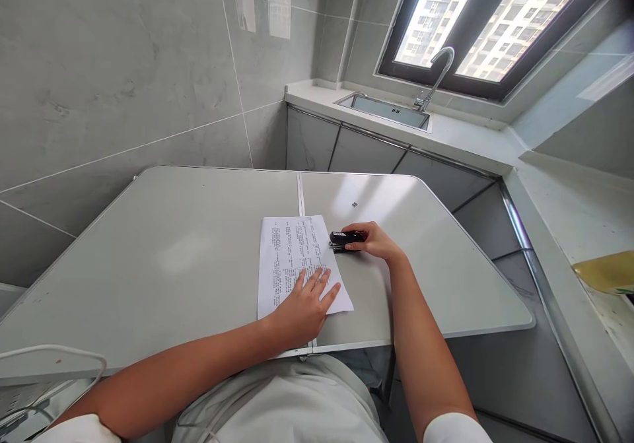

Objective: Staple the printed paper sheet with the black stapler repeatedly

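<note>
The right hand [378, 240] has its fingers around a black oblong stapler [346, 238] at the right edge of white printed paper [288, 248] — aligning, apparently; the left hand [308, 304], fingers spread, rests on the paper — pressing would need steadiness.

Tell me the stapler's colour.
The stapler held in the right hand is black, with small white markings; the head view shows it best.

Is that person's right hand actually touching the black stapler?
Touching. The head view shows the right hand gripping the black stapler, its fingers curled over the stapler's end with no gap showing.
</note>
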